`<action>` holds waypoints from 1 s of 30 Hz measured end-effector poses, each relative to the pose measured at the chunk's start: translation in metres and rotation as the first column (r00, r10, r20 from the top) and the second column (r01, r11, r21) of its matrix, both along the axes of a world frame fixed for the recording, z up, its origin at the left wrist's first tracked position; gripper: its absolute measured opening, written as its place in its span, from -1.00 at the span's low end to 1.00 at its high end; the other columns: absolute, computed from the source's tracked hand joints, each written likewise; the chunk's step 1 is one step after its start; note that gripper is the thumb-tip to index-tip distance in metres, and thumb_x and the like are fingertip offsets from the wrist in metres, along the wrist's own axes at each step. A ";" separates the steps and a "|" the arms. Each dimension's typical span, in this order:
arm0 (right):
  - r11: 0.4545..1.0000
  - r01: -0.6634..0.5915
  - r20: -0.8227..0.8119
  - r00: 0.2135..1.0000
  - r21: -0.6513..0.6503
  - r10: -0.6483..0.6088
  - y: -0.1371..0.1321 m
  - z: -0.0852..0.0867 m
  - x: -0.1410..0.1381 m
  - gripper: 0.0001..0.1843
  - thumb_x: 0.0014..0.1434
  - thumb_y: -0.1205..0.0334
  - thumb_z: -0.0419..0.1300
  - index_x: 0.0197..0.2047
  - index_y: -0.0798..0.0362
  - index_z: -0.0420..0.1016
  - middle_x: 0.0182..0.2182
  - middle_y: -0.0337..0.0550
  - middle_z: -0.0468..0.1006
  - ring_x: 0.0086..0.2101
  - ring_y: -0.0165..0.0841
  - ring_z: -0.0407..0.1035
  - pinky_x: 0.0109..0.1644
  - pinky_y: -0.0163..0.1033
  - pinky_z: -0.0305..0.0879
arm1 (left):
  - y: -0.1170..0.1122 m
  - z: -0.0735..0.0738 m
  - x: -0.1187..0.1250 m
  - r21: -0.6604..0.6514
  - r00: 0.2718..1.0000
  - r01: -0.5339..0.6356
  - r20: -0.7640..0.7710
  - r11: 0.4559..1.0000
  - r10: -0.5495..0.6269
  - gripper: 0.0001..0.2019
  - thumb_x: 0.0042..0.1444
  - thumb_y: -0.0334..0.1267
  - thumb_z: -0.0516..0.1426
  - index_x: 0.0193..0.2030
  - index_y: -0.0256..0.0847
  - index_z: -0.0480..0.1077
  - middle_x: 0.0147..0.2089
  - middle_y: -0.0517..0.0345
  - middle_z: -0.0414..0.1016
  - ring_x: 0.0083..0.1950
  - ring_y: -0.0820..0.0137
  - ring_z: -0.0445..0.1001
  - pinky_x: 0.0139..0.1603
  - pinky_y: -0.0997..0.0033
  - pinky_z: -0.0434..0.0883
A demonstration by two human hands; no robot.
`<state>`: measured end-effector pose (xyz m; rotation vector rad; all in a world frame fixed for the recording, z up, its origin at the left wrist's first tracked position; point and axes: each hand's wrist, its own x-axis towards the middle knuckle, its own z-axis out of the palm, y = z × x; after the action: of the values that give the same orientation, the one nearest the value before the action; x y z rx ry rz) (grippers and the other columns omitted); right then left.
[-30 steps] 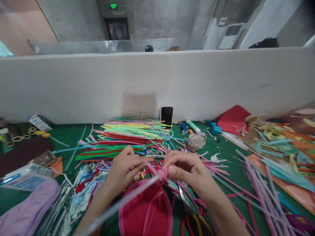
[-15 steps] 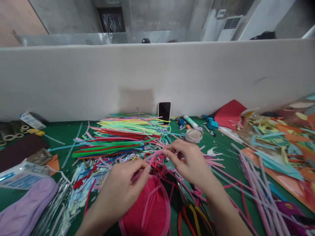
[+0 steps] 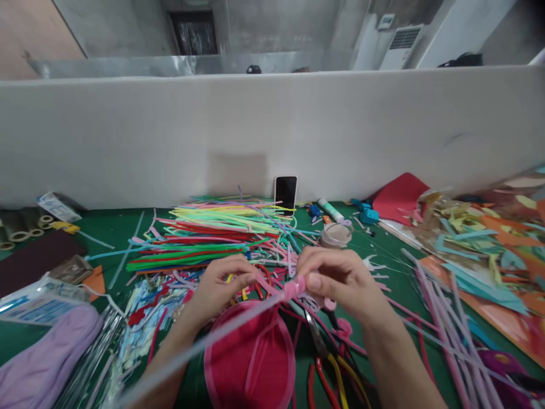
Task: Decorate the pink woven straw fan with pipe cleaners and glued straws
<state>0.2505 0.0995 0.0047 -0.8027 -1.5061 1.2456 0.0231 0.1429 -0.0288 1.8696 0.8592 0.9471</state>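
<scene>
My right hand [image 3: 340, 278] pinches a small pink coil of pipe cleaner [image 3: 294, 288] at its fingertips. A long pale stem [image 3: 200, 346] runs from that coil down to the lower left, toward me. My left hand [image 3: 223, 284] is closed on a pink strand just left of the coil. Both hands hover above a round magenta piece with a pink rim [image 3: 249, 363] on the green table [image 3: 123, 233].
A pile of coloured pipe cleaners [image 3: 213, 233] lies behind the hands. A phone [image 3: 285, 193] leans on the white partition. A glue stick [image 3: 331, 211], small tub [image 3: 335, 234], paper scraps [image 3: 477, 244], pliers [image 3: 327, 369], a lilac cloth [image 3: 46, 358] surround them.
The hands came back together: the right hand moved toward me with the pink coil, the left moved up beside it, and the pale stem again stretches to the lower left.
</scene>
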 end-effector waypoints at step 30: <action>0.847 0.513 -0.163 0.831 -0.141 -0.531 -0.008 -0.003 -0.029 -0.82 0.15 0.08 0.32 -0.33 0.02 0.61 -0.56 -0.27 0.42 -0.65 -0.54 0.13 -0.67 -0.40 0.04 | -0.026 0.019 0.017 0.272 0.967 -0.165 -0.145 0.948 0.210 -0.88 0.19 -0.35 0.19 -0.30 -0.17 0.59 -0.33 0.18 0.64 -0.30 0.41 0.58 -0.23 0.48 0.46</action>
<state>0.2220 0.0914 0.0021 -1.0369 -0.9769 0.9446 0.0402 0.1169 -0.0098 2.1459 1.0774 1.0668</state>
